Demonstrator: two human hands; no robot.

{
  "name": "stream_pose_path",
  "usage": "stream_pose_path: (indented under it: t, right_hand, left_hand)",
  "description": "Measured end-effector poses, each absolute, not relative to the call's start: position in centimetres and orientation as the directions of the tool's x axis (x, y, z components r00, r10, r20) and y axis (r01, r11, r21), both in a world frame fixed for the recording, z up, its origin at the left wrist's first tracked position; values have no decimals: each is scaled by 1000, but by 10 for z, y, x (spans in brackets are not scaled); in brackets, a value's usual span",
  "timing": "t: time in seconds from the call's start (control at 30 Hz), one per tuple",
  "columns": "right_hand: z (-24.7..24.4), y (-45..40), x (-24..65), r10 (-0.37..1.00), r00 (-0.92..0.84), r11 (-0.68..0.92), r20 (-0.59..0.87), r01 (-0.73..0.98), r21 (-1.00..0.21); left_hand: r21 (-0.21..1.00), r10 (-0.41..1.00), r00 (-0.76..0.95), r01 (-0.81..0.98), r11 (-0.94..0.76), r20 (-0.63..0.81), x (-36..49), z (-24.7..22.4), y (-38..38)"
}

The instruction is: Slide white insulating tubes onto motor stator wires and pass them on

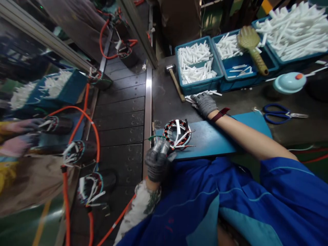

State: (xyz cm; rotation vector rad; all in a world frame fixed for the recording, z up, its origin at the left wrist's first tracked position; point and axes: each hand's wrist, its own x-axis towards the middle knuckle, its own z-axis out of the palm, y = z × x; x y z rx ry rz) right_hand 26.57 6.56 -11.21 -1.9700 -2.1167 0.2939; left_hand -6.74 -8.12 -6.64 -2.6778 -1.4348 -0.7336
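My left hand point(158, 160), in a grey glove, is closed at the lower left edge of a round wire coil point(166, 131) with white sleeves and loose leads. The coil lies on a blue mat point(210, 136). My right hand point(205, 104), gloved too, reaches over to a small pile of white tubes point(212, 92) in front of the blue bins. Its fingers rest on the tubes; whether they grip one is hidden.
A hammer point(175, 82) lies left of a blue bin point(200, 86) of white tubes. Scissors point(284, 113) and a light-blue lidded container point(289, 83) are at right. Left, a conveyor point(123, 119) carries wired motors; another person's gloved hands point(19, 135) work beyond.
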Motion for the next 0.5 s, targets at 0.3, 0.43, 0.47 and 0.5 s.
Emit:
stream_pose_path:
  t: [0.3, 0.43, 0.47, 0.5]
  right_hand:
    - [-88, 50, 272, 995, 51, -12, 81, 910, -415]
    - [-66, 5, 279, 980, 102, 49, 172, 711, -701]
    - [-60, -9, 279, 982, 82, 78, 168, 636, -768]
    - [-55, -23, 278, 988, 47, 95, 146, 564, -821]
  left_hand:
    - [329, 772, 634, 738, -589, -39, -50, -45, -44]
    - [348, 676, 737, 640, -685, -24, -50, -36, -32]
    - [368, 666, 746, 621, -693, -5, -51, -36, -32]
    - [387, 665, 746, 609, -692, 14, -52, -36, -33]
